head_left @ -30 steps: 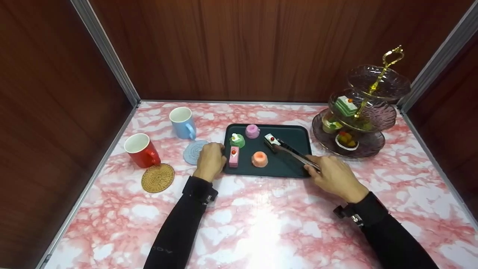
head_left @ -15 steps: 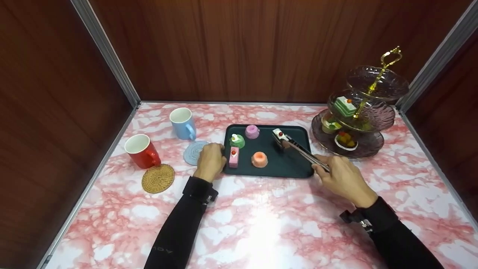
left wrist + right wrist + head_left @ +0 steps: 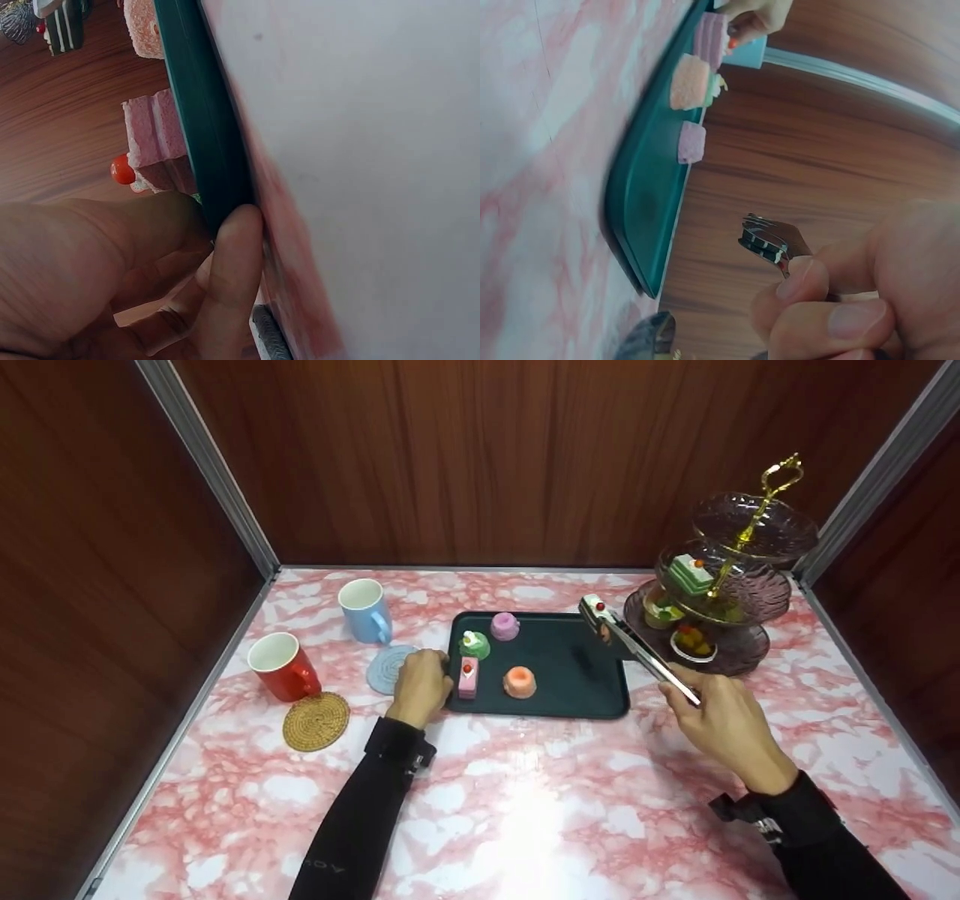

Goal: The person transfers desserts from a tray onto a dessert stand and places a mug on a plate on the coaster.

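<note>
My right hand (image 3: 724,724) grips metal tongs (image 3: 661,664). Between the tong tips is a dark cake slice (image 3: 592,609) with a white top and red cherry, held above the tray's back right corner. In the right wrist view the slice (image 3: 763,244) shows dark and light layers, well away from the tray. My left hand (image 3: 421,686) pinches the left rim of the dark green tray (image 3: 570,694), thumb on top and a finger beneath in the left wrist view. On the tray sit a pink cake slice (image 3: 468,679), a green cake (image 3: 474,645), a purple cake (image 3: 505,625) and an orange cake (image 3: 520,682).
A three-tier glass stand (image 3: 750,656) with a gold handle is at the back right, with a green cake slice (image 3: 690,575) and small dessert cups. Leftward are a blue mug (image 3: 367,619), a red mug (image 3: 283,671), a blue coaster (image 3: 384,671) and a woven coaster (image 3: 316,721).
My right hand has carried the dark cake slice in the tongs rightward and up from over the tray toward the stand. The left hand keeps its place at the tray's rim.
</note>
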Demonstrator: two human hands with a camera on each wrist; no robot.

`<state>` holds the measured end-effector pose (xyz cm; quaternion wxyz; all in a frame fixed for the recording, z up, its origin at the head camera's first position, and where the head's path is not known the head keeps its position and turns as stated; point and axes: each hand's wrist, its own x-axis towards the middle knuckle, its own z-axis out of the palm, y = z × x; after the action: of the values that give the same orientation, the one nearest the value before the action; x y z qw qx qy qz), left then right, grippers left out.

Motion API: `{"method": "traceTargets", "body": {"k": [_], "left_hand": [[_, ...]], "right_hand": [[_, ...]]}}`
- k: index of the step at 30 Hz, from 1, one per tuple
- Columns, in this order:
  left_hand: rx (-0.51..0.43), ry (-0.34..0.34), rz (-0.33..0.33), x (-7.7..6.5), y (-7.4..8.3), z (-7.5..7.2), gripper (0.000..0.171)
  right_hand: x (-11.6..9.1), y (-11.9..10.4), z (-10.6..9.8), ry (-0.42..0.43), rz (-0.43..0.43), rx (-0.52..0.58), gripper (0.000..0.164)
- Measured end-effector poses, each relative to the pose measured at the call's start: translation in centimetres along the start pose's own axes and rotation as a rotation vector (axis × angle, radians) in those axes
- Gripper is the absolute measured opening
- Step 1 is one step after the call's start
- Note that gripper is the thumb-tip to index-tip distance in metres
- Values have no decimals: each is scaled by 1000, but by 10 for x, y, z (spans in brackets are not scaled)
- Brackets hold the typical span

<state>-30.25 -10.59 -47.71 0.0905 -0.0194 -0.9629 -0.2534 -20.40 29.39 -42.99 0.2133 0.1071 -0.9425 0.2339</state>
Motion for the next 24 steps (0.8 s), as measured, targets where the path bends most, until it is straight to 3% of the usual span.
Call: {"method": "traceTargets", "body": {"k": [24], "left_hand": [[-21, 11, 7, -2, 0, 0, 25]], "right_hand": [[-17, 17, -60, 178, 128, -13, 36]]}}
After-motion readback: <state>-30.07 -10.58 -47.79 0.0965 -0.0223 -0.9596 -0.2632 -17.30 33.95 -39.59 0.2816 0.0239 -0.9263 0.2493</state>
